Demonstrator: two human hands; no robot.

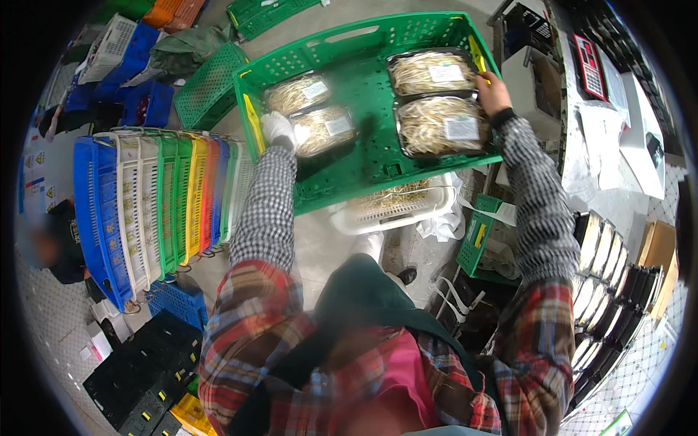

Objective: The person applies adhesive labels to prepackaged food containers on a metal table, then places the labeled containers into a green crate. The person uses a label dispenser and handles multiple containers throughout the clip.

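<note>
A large green plastic crate point(371, 136) is held out before me at a tilt, above the floor. My left hand point(279, 131), in a white glove, grips its left end by the yellow handle piece. Bare, my right hand point(493, 94) grips the right end, its fingers over the rim. Inside lie film-wrapped black trays of what look like bean sprouts, each with a white label. Two smaller-looking ones, such as this tray point(322, 131), are beside my left hand. Two more, including this tray point(439, 126), lie against the right end.
Under the crate's near edge stands a white basket point(392, 210) holding sprouts. Upright coloured crates point(174, 201) line the left, with a person point(60, 240) beyond. Black crates point(147, 365) stand lower left. At right are a red-framed scale point(590, 68) and stacked packed trays point(600, 294).
</note>
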